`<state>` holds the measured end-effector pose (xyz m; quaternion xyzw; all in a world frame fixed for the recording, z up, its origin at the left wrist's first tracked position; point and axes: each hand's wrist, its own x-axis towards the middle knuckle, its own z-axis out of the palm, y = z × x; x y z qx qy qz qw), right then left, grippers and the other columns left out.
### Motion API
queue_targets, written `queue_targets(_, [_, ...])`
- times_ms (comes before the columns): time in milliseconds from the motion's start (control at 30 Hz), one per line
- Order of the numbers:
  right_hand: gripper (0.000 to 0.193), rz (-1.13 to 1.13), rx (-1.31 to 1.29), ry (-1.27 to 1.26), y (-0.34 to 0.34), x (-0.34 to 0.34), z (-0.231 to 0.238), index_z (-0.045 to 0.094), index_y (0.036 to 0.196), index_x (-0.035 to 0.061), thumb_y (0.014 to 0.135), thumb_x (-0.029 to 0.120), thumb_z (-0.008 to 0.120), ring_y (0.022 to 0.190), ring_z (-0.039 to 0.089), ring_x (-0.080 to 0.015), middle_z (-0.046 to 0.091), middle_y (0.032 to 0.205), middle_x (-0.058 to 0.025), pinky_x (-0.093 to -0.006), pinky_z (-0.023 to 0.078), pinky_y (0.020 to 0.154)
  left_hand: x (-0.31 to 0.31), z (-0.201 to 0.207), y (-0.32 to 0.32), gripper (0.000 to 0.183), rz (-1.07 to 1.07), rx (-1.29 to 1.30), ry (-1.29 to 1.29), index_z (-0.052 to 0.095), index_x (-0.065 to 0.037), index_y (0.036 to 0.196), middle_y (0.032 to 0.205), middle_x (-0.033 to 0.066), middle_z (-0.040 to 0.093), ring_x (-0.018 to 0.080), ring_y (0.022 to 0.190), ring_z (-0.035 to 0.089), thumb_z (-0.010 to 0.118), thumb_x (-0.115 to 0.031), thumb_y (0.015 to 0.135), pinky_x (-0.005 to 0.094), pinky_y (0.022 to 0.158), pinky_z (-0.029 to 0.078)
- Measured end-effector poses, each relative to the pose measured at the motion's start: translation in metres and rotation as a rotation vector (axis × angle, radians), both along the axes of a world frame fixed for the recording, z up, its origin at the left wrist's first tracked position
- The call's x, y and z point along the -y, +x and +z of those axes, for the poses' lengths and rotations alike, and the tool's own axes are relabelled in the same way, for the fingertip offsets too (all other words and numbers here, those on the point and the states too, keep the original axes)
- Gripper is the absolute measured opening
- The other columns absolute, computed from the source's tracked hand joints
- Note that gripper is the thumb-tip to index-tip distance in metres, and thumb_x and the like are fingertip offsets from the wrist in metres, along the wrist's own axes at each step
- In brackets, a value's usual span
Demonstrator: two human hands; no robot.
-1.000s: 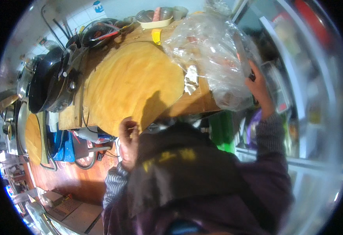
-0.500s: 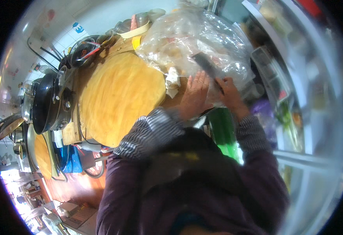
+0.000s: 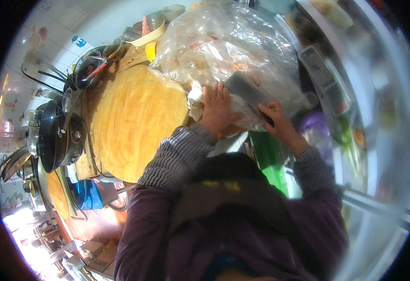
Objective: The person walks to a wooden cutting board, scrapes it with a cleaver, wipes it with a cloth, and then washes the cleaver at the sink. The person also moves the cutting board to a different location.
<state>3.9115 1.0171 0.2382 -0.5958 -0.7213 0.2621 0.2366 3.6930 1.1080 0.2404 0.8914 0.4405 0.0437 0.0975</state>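
Observation:
My right hand point(image 3: 281, 122) is closed round the dark handle of a cleaver point(image 3: 245, 89). Its broad grey blade points away and to the left, face turned up, over a large clear plastic bag point(image 3: 186, 49). My left hand point(image 3: 220, 112) lies palm down just left of the blade, thumb out to the side and fingers stretched forward. Crumpled white material point(image 3: 195, 96) sits beside its fingertips. Left of that hand is a big round wooden cutting board point(image 3: 139, 117). What lies under the left palm is hidden.
Pans point(image 3: 53, 136) stand along the left side. A cream tray point(image 3: 150, 36) with jars is at the back, near a yellow piece point(image 3: 150, 50). On the right are a grey container point(image 3: 319, 70), a purple bag point(image 3: 315, 124) and green vegetables point(image 3: 347, 140). Something green point(image 3: 268, 157) hangs below the table edge.
The cleaver has turned so that more of its blade face shows. My left hand has shifted left, its thumb now spread toward the cleaver. The whole view has moved slightly.

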Motion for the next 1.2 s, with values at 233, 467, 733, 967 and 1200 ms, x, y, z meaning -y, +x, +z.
queue_targets(233, [0.054,0.001,-0.094,0.074,0.024,0.017,0.042,0.046,0.128,0.0041,0.075,-0.001,0.057,0.086,0.055,-0.0207,0.051,0.101,-0.0127,-0.0287,0.046,0.077,0.003,0.003,-0.001,0.090,0.012,0.072,0.018,0.022,0.011,0.134,0.142,0.0273,0.020,0.0380,0.135,0.011,0.058,-0.051,0.079,0.0519,0.109,0.002])
queue_targets(467, [0.036,-0.519,-1.065,-0.209,0.035,-0.013,0.038,0.046,0.119,-0.0017,0.086,0.011,0.052,0.065,0.058,-0.0154,0.057,0.077,-0.0080,-0.0254,0.049,0.061,0.002,0.002,-0.001,0.089,-0.010,0.059,0.010,0.023,0.012,0.132,0.141,0.0288,0.020,0.0395,0.135,0.012,0.060,-0.049,0.078,0.0527,0.109,0.002])
queue_targets(733, [0.036,-0.684,-1.117,-0.307,0.057,-0.001,-0.008,0.044,0.121,-0.0004,0.090,0.016,0.052,0.059,0.058,-0.0141,0.056,0.075,-0.0080,-0.0266,0.047,0.049,0.001,-0.001,-0.005,0.089,-0.025,0.080,0.049,0.024,0.013,0.131,0.140,0.0290,0.022,0.0402,0.134,0.014,0.061,-0.047,0.077,0.0522,0.109,0.005])
queue_targets(967, [0.040,-0.694,-0.718,-0.184,0.065,0.016,0.008,0.044,0.125,-0.0015,0.088,0.012,0.053,0.058,0.058,-0.0134,0.058,0.079,-0.0082,-0.0268,0.047,0.047,-0.001,0.001,-0.002,0.094,0.004,0.060,0.002,0.020,0.011,0.133,0.142,0.0278,0.017,0.0379,0.135,0.011,0.062,-0.050,0.075,0.0520,0.109,0.003])
queue_targets(1200, [0.047,-0.675,-0.417,0.115,0.046,0.021,0.040,0.042,0.128,0.0004,0.084,0.007,0.056,0.065,0.055,-0.0115,0.058,0.082,-0.0076,-0.0251,0.045,0.056,0.000,0.000,-0.002,0.091,-0.002,0.039,0.063,0.026,0.012,0.132,0.142,0.0267,0.021,0.0380,0.135,0.013,0.059,-0.053,0.077,0.0514,0.109,0.002])
